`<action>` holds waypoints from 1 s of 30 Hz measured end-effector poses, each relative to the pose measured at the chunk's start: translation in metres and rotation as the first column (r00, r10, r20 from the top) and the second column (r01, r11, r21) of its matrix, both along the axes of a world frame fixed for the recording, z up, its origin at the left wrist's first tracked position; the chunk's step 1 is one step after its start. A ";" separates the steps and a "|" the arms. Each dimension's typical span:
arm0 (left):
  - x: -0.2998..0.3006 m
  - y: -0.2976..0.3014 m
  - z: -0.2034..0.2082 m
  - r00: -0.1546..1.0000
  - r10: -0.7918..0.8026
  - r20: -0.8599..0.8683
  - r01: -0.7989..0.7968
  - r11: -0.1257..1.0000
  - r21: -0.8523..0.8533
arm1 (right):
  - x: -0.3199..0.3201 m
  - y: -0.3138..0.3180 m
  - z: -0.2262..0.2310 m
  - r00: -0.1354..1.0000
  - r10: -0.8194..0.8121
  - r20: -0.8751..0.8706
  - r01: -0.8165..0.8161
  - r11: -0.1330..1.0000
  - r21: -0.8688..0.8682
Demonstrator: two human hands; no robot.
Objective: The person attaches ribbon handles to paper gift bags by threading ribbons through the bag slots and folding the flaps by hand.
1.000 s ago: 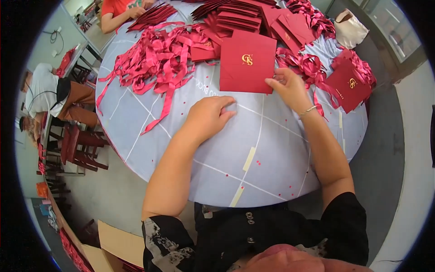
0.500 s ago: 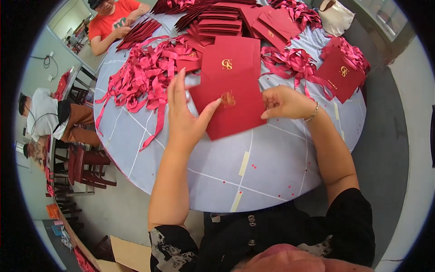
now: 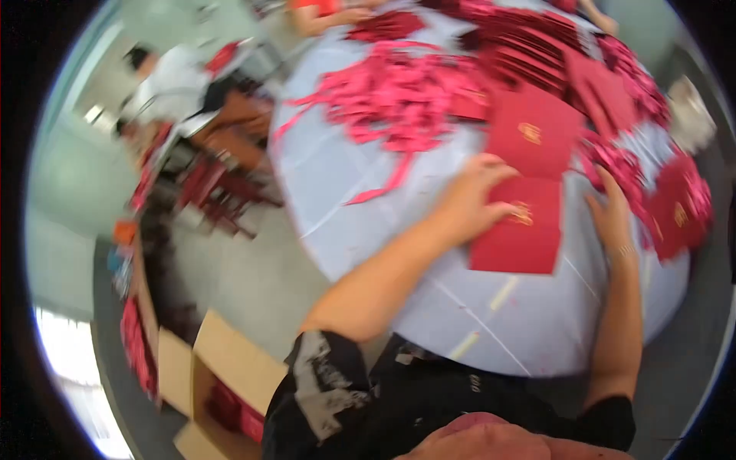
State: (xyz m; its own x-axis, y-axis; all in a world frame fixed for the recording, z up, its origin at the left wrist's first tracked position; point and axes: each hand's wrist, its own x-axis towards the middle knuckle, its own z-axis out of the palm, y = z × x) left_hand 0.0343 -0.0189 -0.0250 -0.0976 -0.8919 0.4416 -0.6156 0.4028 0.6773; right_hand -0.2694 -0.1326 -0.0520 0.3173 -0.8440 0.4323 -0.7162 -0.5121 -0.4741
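Note:
A flat red paper bag (image 3: pixel 515 249) with a gold emblem lies at the near side of the table. My left hand (image 3: pixel 477 203) grips its left edge, the thumb on top by the emblem and the other fingers partly hidden. Just beyond lies another red bag (image 3: pixel 535 115), also marked in gold. My right hand (image 3: pixel 613 218) is off to the right with its fingers spread, holding nothing, close to some pink ribbons (image 3: pixel 619 165). Motion blurs the view.
A heap of pink ribbon (image 3: pixel 395 96) and stacks of red bags (image 3: pixel 529 57) cover the far side of the cloth-covered table (image 3: pixel 330 222). A ribboned bag (image 3: pixel 673 218) lies right. A co-worker's hand (image 3: pixel 356 15) is far left. An open cardboard box (image 3: pixel 178 372) stands lower left.
My view has swung left. The bag, held between both hands before, now lies lower and nearer the table, gripped by my left hand alone. My right hand has let go and moved right.

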 end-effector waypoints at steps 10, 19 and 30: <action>0.000 0.001 -0.002 0.998 0.013 -0.067 -0.002 0.986 0.164 | -0.004 0.000 0.014 0.967 0.010 -0.254 0.034 0.985 0.170; -0.002 0.003 -0.003 1.000 0.000 -0.026 -0.001 0.999 -0.038 | 0.006 0.007 0.024 0.980 0.037 -0.197 -0.063 0.990 -0.124; -0.008 0.001 0.005 0.985 -0.170 0.016 0.169 0.961 -0.218 | 0.079 0.089 0.068 0.937 0.340 0.084 -0.335 0.940 -0.071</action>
